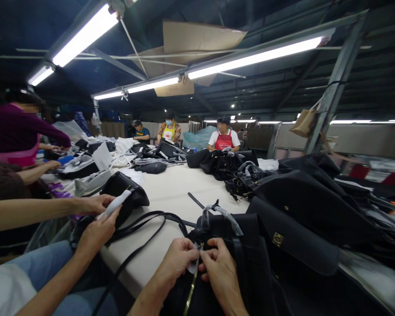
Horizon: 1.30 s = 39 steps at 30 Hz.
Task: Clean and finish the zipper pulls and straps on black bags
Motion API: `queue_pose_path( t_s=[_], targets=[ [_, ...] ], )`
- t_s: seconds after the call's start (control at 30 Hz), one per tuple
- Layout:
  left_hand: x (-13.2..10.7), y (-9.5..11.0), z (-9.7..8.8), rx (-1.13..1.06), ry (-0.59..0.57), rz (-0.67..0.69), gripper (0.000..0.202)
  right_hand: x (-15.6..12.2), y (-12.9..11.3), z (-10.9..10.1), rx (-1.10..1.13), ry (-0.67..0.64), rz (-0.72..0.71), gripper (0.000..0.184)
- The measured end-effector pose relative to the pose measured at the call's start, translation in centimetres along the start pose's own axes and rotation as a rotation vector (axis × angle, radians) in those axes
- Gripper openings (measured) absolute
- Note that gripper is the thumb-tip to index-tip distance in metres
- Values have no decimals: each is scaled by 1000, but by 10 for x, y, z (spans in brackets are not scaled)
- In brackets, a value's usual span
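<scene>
A black handbag (250,245) lies in front of me, with a gold zipper (191,293) running toward me. My left hand (177,260) pinches a small piece of whitish, see-through wrapping (193,266) at the zipper's upper end. Close beside it, my right hand (221,272) has thumb and forefinger pressed together at the same spot, near a bit of gold hardware. What lies between those fingertips is too small to make out. Just above my hands, the bag's handle (228,216) arches up, covered in clear plastic. A thin black strap (145,239) trails to the left.
At my left, a co-worker's hands (100,219) hold a white wrapped piece on another black bag (131,188). Black bags (303,206) pile up on the right. Bags and white paper cover the far table (171,184). Several people sit or stand around it.
</scene>
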<state>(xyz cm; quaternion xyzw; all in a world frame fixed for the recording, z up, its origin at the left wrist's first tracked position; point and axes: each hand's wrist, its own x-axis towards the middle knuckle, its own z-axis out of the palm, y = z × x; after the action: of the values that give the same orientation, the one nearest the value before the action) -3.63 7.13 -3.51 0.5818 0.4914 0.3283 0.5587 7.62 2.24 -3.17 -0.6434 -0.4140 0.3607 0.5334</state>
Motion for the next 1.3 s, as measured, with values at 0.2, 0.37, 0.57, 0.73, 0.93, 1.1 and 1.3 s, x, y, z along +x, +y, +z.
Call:
queue_pose_path(
  t_s=[0.2,0.37,0.57,0.73,0.93,1.1,1.3],
  targets=[
    [4,-8,4,94,80,101,12,7,0,4,-15,8,41,25],
    [6,-11,5,176,117,171,9,6,2,3,1,-5,40,25],
    [-1,-7,6,224,117,222,12,10,8,1,77,-18,55,30],
    [-11,-4,10,287,161,307,16,14,12,3,144,-11,89,32],
    [-15,-1,11,349,163,345,20,17,11,1,195,-7,145,28],
    [-15,3,12,366,156,357,21,21,12,2,192,7,149,39],
    [-13,5,15,347,151,346,17,29,14,8,187,63,173,42]
  ],
)
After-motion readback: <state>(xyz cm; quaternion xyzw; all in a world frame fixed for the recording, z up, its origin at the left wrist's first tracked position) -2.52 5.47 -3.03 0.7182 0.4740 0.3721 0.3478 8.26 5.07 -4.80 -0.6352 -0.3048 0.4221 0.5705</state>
